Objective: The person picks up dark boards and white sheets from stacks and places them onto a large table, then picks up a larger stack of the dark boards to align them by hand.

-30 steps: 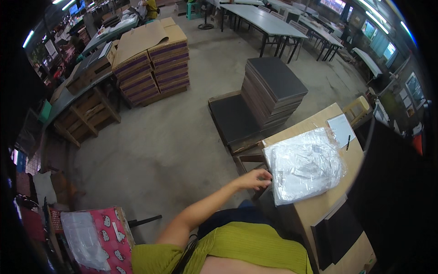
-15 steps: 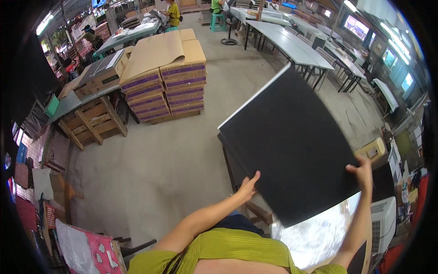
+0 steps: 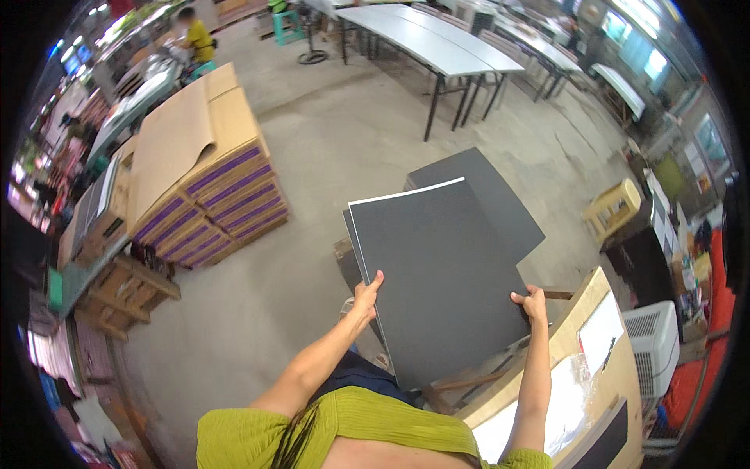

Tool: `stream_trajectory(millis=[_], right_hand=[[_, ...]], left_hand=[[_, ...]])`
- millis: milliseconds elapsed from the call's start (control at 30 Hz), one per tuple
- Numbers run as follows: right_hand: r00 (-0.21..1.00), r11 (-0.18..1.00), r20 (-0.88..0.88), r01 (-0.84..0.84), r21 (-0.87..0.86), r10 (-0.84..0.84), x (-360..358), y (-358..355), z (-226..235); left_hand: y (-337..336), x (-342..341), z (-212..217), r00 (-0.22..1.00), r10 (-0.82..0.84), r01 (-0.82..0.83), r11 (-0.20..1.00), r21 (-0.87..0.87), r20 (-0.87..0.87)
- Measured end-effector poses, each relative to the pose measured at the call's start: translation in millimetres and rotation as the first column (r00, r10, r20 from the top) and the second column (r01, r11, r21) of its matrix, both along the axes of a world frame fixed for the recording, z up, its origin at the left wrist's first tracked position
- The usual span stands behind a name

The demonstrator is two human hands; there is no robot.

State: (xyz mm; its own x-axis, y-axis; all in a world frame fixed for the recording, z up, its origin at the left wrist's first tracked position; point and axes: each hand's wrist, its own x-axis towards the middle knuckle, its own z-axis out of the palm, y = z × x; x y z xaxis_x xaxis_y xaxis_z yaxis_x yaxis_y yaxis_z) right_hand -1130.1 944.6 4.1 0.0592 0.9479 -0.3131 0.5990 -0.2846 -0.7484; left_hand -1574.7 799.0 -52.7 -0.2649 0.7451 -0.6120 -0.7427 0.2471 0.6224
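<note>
Large black rectangular boards (image 3: pixel 437 273), centre: matt, smooth faces, top one with a crisp white edge. Black flat board stack (image 3: pixel 508 207), 2 o'clock: same matt finish. Pale wooden tabletop (image 3: pixel 623 369), 4 o'clock: smooth, light sheen. Clear crinkled plastic wrap (image 3: pixel 574 391) on it: glossy, strong glare. White paper sheet (image 3: pixel 600 327) there: flat, smooth. Cream stool (image 3: pixel 613 207), 3 o'clock: looks like moulded plastic, smooth. Brown purple-banded cartons (image 3: pixel 234 176), 10 o'clock: matt cardboard. Brown slatted frame (image 3: pixel 129 289), between 8 and 9: rough wood. Grey floor (image 3: pixel 312 144), 11 o'clock: concrete-like, stained. Yellow-green top (image 3: pixel 398 414), 6 o'clock: ribbed cloth.
</note>
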Motion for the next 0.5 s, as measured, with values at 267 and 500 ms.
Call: stream_trajectory(millis=[267,500], right_hand=[[0.734,0.897,0.601,0.027,0.441,-0.317,-68,124,122],[0.534,0.529,-0.143,0.694,-0.488,-0.833,-114,107,-63]], left_hand=[[298,8,0,0.947,-0.259,0.221,0.954,0.203,0.190],[400,86,-62,0.937,-0.148,0.111,0.985,0.135,0.315]])
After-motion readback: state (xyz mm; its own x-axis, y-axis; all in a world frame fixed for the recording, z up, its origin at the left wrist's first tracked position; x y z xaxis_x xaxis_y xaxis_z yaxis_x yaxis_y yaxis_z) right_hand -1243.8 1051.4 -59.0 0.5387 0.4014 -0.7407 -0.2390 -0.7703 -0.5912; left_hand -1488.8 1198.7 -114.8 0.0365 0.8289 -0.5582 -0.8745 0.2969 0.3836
